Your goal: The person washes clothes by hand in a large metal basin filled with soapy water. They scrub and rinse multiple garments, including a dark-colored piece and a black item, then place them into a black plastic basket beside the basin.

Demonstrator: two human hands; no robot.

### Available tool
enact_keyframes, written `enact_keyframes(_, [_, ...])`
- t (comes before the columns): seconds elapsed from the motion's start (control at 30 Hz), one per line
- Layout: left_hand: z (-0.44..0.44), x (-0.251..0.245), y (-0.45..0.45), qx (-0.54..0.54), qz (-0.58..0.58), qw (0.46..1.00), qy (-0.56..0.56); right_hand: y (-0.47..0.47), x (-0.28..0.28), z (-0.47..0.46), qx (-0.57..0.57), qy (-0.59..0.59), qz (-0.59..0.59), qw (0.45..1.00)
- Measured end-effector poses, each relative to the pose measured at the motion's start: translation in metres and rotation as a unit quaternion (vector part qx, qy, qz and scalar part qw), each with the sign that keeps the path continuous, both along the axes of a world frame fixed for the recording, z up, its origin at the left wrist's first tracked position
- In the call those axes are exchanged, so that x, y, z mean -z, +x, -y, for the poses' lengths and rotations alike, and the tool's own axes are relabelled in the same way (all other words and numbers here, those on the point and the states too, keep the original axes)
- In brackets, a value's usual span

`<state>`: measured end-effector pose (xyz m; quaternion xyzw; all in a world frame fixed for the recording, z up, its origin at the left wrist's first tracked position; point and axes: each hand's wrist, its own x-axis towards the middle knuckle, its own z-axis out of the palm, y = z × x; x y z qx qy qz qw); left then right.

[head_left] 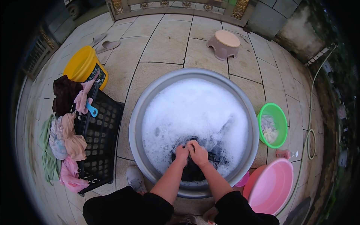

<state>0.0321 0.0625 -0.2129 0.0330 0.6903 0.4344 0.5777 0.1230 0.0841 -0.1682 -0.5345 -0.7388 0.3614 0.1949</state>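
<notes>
A large round grey basin [135, 135] stands on the tiled ground, filled with white suds [194, 104]. Near its close side, my left hand [182, 154] and my right hand [198, 153] meet with curled fingers, both gripping a dark wet cloth [194, 170]. The cloth lies partly in the water below and between my forearms. More dark fabric shows through the foam to the right of my right hand. How far the cloth reaches under the suds is hidden.
A black plastic crate [101, 140] draped with clothes [74, 137] and a yellow bucket [84, 66] stand left. Rightward are a green basin [284, 126] holding light cloth, a pink tub [271, 188] and a hose [310, 107]. A small stool [225, 45] stands beyond.
</notes>
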Motion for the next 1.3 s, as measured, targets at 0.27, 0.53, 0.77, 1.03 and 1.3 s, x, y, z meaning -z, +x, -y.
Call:
enact_keyframes(0.27, [0.015, 0.027, 0.019, -0.055, 0.090, 0.994, -0.016, -0.003, 0.018, -0.002, 0.011, -0.083, 0.233, 0.969])
enact_keyframes(0.53, [0.002, -0.069, 0.027, -0.017, 0.134, 0.991, 0.011, 0.004, -0.005, -0.009, 0.067, -0.034, 0.083, 0.994])
enact_keyframes(0.77, [-0.003, -0.061, 0.028, 0.091, 0.020, 0.993, -0.068, 0.016, 0.007, -0.014, 0.099, -0.031, 0.136, 0.985])
enact_keyframes(1.03, [0.012, 0.010, 0.012, 0.195, -0.168, 0.955, -0.146, 0.031, 0.083, 0.005, 0.045, -0.089, 0.182, 0.978])
enact_keyframes(1.3, [-0.002, -0.049, 0.022, 0.046, 0.067, 0.997, 0.022, 0.007, -0.005, -0.010, 0.185, -0.175, -0.026, 0.967])
